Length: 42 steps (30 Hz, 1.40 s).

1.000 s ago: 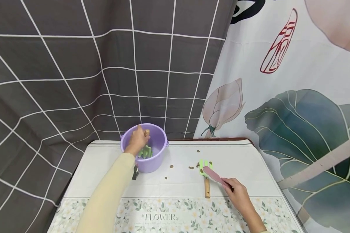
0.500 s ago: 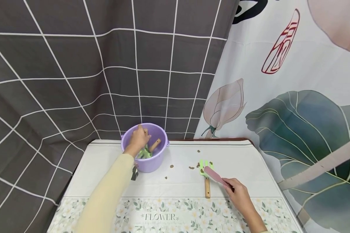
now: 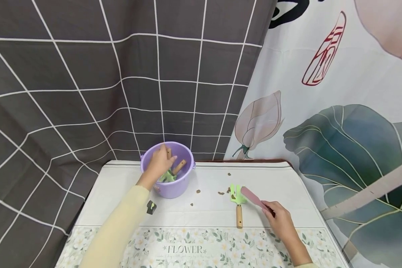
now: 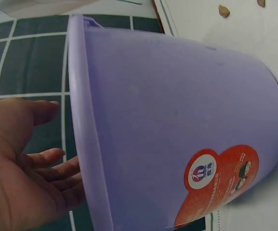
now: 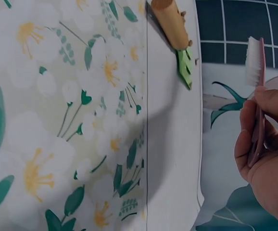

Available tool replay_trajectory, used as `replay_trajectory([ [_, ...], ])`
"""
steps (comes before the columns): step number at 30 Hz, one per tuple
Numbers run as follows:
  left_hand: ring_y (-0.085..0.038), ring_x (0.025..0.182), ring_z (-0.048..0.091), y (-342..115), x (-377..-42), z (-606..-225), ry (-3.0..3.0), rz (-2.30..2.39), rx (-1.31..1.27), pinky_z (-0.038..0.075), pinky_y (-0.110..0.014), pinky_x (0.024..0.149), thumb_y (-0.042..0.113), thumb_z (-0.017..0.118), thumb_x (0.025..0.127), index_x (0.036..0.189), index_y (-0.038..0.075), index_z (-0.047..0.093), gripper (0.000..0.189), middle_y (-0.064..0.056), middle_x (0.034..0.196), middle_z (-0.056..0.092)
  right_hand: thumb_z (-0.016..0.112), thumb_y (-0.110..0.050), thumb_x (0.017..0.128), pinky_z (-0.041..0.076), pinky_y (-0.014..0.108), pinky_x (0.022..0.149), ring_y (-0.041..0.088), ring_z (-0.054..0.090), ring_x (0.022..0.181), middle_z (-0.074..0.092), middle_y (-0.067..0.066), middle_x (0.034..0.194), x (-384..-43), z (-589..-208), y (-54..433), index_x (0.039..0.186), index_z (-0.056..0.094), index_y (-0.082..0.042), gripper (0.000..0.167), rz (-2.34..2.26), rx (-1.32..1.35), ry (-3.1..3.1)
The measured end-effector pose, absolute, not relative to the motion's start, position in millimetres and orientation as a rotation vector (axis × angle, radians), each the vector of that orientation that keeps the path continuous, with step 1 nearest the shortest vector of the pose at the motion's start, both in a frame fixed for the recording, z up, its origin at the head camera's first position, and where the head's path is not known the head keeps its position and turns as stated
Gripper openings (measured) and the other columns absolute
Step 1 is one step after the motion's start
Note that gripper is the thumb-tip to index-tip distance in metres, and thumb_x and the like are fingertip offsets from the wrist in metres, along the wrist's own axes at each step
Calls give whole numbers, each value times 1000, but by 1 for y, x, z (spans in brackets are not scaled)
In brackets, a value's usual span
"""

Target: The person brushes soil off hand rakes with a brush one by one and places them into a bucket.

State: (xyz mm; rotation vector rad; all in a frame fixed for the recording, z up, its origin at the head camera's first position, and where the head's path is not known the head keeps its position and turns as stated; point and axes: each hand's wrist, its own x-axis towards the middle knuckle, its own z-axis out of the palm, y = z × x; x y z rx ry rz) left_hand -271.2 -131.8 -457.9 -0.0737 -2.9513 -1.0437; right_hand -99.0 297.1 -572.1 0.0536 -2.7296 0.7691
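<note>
My left hand [image 3: 159,162] is over the mouth of the purple bucket [image 3: 174,191]. In the left wrist view, its fingers are loosely bent near the rim and hold nothing. Inside the bucket lie green-headed garden tools [image 3: 169,175] with wooden handles [image 3: 179,167], partly hidden by the hand. My right hand [image 3: 281,219] grips a pink brush [image 3: 252,196] with white bristles, best seen in the right wrist view. Just left of the brush, a green hand fork [image 3: 238,197] with a wooden handle lies on the table, small brown crumbs on and around its tines.
Several brown crumbs [image 3: 221,193] are scattered on the white table cover [image 3: 207,212]. A floral band printed "FLOWER" [image 3: 184,249] runs along the near side. Behind the table hang a dark checked curtain [image 3: 177,93] and a white flowered curtain [image 3: 288,74].
A wooden-handled tool came to rest against the bucket's right inner wall, and my left hand has lifted slightly, its fingers loosened. The brush has moved a little right, off the hand fork.
</note>
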Motion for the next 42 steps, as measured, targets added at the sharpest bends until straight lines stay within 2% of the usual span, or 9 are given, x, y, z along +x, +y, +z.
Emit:
replay_trajectory([
  [6,-45,114,64,-129,-250,-451,-2911,-1108,-155,55,-57,103,28,66,101,140,-2,47,52,-25,117,65,74,-5,93,57,27,67,14,64,87,71,8,107,-99,-568,300,124,73,-4,31,795,22,-2767],
  [10,-44,123,62,-126,-233,-452,-2814,-1189,-215,51,-57,109,29,68,100,143,-1,48,57,-25,135,61,73,-7,95,59,33,72,21,67,94,70,9,110,-101,-566,304,126,72,-4,31,800,5,-2797],
  [13,-43,124,62,-122,-221,-457,-2725,-1214,-256,51,-56,108,30,71,98,139,-1,53,55,-25,142,59,73,-7,95,59,32,72,21,68,93,71,9,109,-103,-567,305,125,72,-4,30,782,15,-2788],
  [18,-43,116,65,-115,-204,-466,-2603,-1213,-322,54,-57,102,22,77,93,127,0,61,43,-22,125,67,75,-5,93,56,25,65,14,63,86,71,9,106,-103,-568,308,123,73,-4,30,771,26,-2758],
  [23,-38,106,71,-109,-193,-476,-2458,-1297,-415,59,-51,96,13,79,90,120,3,65,35,-17,117,71,75,-5,93,52,22,62,9,58,81,71,8,105,-102,-568,311,123,73,-4,30,779,20,-2759],
  [29,-32,98,73,-102,-185,-490,-2321,-1408,-558,64,-43,87,3,76,89,117,-2,66,30,-19,112,72,75,-5,93,50,20,59,7,55,78,70,9,105,-101,-568,314,123,73,-4,30,803,5,-2770],
  [34,-28,97,72,-92,-178,-500,-2366,-1449,-597,64,-35,86,3,74,90,118,-1,66,30,-16,111,72,75,-4,92,49,20,59,7,54,78,70,9,104,-100,-568,315,122,73,-3,30,801,-5,-2757],
  [42,-26,95,72,-72,-166,-519,-2505,-1447,-644,64,-37,83,10,73,93,119,5,66,27,-10,109,73,76,-4,92,50,21,58,8,55,77,71,10,103,-101,-571,313,121,74,-3,29,810,-38,-2754],
])
